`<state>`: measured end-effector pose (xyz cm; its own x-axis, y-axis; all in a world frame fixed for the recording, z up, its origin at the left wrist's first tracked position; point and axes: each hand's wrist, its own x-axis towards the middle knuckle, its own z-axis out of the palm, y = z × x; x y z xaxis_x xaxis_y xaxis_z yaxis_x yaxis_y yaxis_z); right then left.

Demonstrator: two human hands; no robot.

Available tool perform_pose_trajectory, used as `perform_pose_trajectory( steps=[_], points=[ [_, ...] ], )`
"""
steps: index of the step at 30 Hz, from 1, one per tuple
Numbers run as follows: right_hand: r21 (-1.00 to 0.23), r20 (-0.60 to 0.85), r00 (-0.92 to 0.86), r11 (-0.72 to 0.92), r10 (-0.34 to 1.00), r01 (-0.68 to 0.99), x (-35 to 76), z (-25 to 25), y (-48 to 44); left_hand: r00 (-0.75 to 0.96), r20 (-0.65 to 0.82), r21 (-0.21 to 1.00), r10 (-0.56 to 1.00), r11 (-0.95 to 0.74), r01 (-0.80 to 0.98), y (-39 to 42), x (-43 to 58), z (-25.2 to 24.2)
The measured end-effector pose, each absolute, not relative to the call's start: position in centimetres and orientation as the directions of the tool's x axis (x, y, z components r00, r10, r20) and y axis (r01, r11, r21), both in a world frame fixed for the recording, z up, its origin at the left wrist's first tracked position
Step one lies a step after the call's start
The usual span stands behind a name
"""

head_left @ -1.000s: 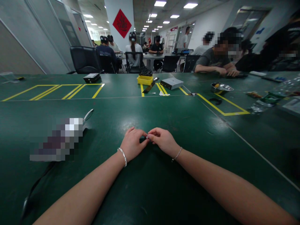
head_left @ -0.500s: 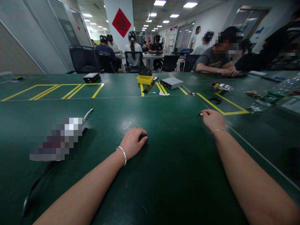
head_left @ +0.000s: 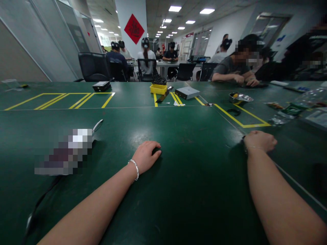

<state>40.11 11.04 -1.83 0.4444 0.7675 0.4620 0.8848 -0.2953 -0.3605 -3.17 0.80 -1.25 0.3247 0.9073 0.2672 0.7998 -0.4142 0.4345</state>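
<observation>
My left hand (head_left: 146,157) rests on the green tabletop (head_left: 189,177), a white bracelet at its wrist. Its thumb stands apart from the curved fingers, and the gap between them is dark, with no thing I can make out in it. Farther right, my right hand (head_left: 261,141) is closed and turned with its knuckles to the right. A small dark thing (head_left: 243,138) shows at its left edge; its kind is too unclear to name. The inside of this hand is hidden.
A blurred-out device (head_left: 68,149) with a cable lies at left. Farther back are a black box (head_left: 101,86), a yellow bin (head_left: 158,89), a grey metal box (head_left: 187,92), a foil bowl (head_left: 240,97) and a plastic bottle (head_left: 293,109). A person (head_left: 232,69) sits across the table.
My right hand has moved right and slightly nearer, and has turned so its knuckles point right. My left hand stays in place, its thumb and fingers slightly farther apart.
</observation>
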Motion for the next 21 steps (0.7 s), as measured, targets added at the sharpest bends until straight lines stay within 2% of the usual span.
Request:
perform_pose_trajectory(
  steps=[3,6,8,10,14,16,18,21],
  points=[
    [-0.345,0.578,0.439,-0.281,0.688,0.896,36.6,-0.8,11.5,0.349,0.265,0.409,0.899,-0.433,0.803,0.9,-3.2,-1.4],
    [-0.261,0.613,0.138,0.034,0.778,0.965,30.9,0.1,11.5,0.389,0.240,0.375,0.889,-0.454,0.808,1.0,-3.3,-1.6],
    [-0.250,0.528,-0.106,0.274,0.842,0.929,26.5,0.1,10.8,0.392,0.214,0.351,0.895,-0.445,0.824,1.0,-3.3,-1.8],
    [-0.269,0.412,-0.329,0.458,0.850,0.847,22.4,-0.4,9.5,0.376,0.199,0.323,0.905,-0.423,0.847,1.0,-3.3,-1.9],
    [-0.306,0.187,-0.642,0.665,0.744,0.682,17.0,-1.7,6.2,0.384,0.177,0.258,0.906,-0.419,0.871,0.7,-3.0,-2.0],
    [-0.286,0.114,-0.715,0.712,0.689,0.641,16.3,-1.7,5.5,0.413,0.151,0.229,0.898,-0.439,0.869,0.6,-3.0,-2.0],
    [-0.217,0.100,-0.716,0.718,0.691,0.662,16.9,-1.1,5.9,0.421,0.131,0.214,0.897,-0.440,0.872,0.6,-2.9,-1.9],
    [-0.075,0.208,-0.537,0.560,0.818,0.825,20.4,0.3,7.8,0.406,0.117,0.222,0.906,-0.423,0.879,0.5,-3.0,-1.7]
  ],
)
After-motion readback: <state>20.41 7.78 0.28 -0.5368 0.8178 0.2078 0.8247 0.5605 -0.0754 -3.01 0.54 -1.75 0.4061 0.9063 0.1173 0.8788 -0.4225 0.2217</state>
